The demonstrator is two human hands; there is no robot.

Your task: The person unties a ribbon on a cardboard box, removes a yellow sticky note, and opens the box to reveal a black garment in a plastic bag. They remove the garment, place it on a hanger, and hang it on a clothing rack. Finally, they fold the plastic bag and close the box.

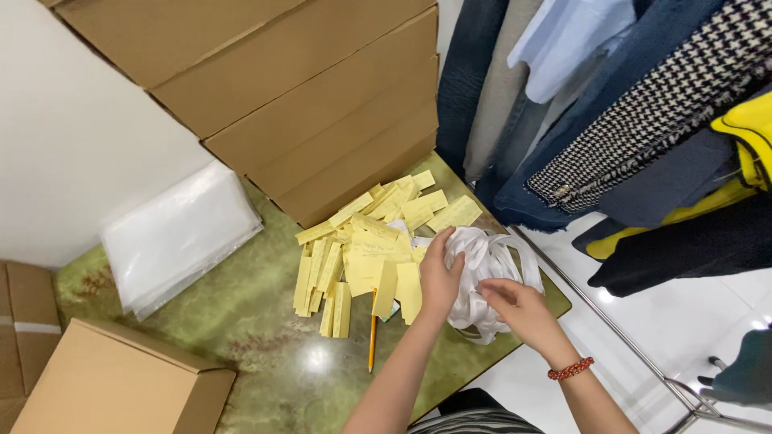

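The white ribbon bundle (490, 265) is lying at the right edge of the green marbled surface (241, 321), and much of its near side is being hidden by the two hands, so how its loops are running underneath is hard to make out. The left hand (441, 277) is reaching in from below with the forearm angled up and to the right; its fingers are curling onto the bundle's left side, closing on the ribbon. The right hand (515, 305), with a red bead bracelet (571, 369) sitting on the wrist, is resting palm down on the lower part of the bundle, its fingers bending and pinching a strand. The ribbon is looking glossy, flat and loosely tangled. Just to its left, a heap of yellow paper slips (370, 249) is spreading over the surface, partly covering a pencil (372, 337). Cardboard boxes (305, 104) are standing stacked behind, cut off at the top. Hanging garments (627, 120) are crowding the right.
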